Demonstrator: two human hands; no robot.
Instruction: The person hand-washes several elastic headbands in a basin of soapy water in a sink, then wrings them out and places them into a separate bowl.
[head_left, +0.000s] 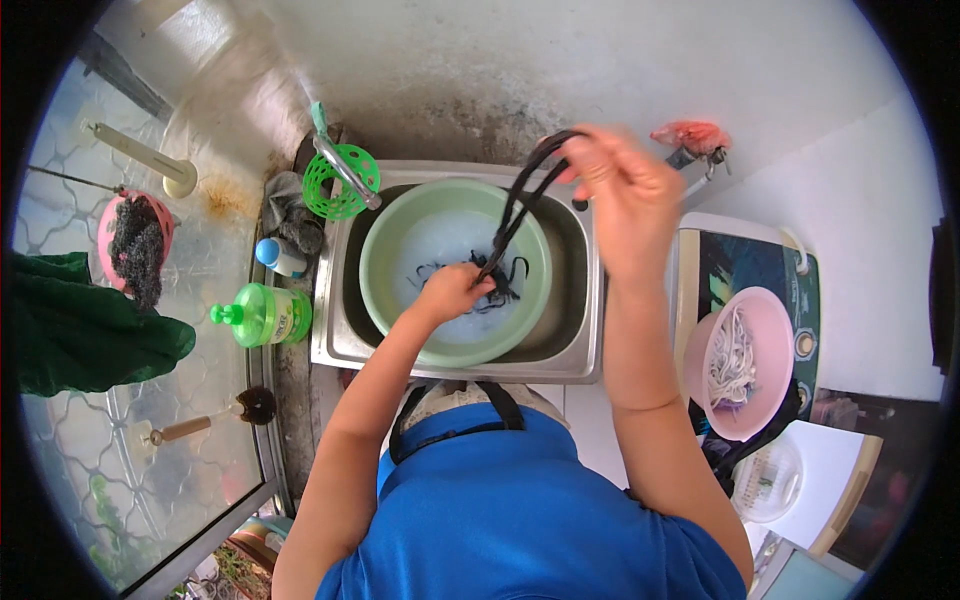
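Observation:
Black laces or cords (523, 187) stretch between my two hands above a pale green plastic basin (373, 274). My left hand (454, 291) grips their lower end, low over the basin. Raised to the upper right, my right hand (626, 176) pinches the looped upper end; it is slightly blurred. Cloudy, sudsy water (442, 236) fills the basin's bottom, with more black laces (504, 283) lying in it, partly behind my left hand. The basin sits in a stainless steel sink (574, 262).
A metal faucet (346, 171) with a green perforated strainer (319, 196) stands at the sink's back left. Left of the sink are a green pump bottle (274, 315), a blue-capped bottle (281, 256) and a grey cloth (291, 210). On the right, a pink basin (697, 375) holds white laces (731, 364) atop a washing machine (806, 315).

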